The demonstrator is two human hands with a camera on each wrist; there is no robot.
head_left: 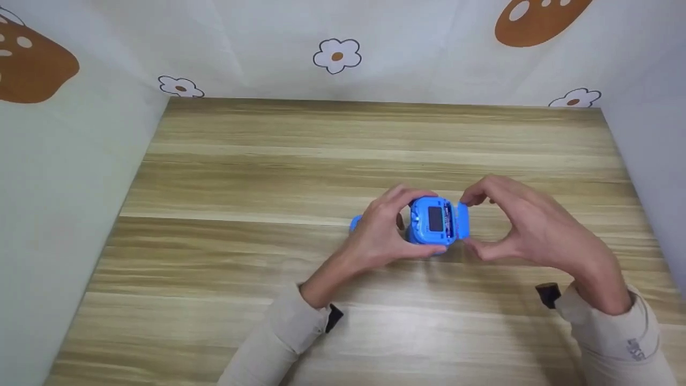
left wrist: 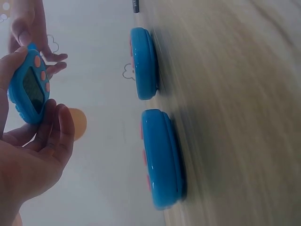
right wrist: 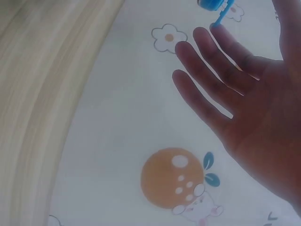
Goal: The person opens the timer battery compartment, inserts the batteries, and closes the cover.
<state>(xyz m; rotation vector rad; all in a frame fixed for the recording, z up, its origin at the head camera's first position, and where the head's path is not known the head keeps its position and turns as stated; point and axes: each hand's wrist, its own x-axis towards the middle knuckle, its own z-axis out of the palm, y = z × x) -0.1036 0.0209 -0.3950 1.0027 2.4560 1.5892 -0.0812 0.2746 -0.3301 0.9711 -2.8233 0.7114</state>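
My left hand (head_left: pixel 383 228) grips a small blue electronic device (head_left: pixel 423 236) above the table. In the left wrist view the device (left wrist: pixel 18 87) shows a grey screen and three pink buttons. The head view shows its other face, with a dark rectangle and an uncovered slot along the right edge. My right hand (head_left: pixel 541 230) pinches a blue flap (head_left: pixel 462 221) by its two ends, thumb at the near end and finger at the far one. The flap stands out from the slot side; whether it is attached cannot be made out.
Two similar blue devices with pink buttons, one nearer (left wrist: pixel 162 160) and one farther (left wrist: pixel 144 63), stand on the wood-grain table (head_left: pixel 241 187). In the head view my left hand mostly hides them. A patterned white sheet (head_left: pixel 407 53) rises behind the table.
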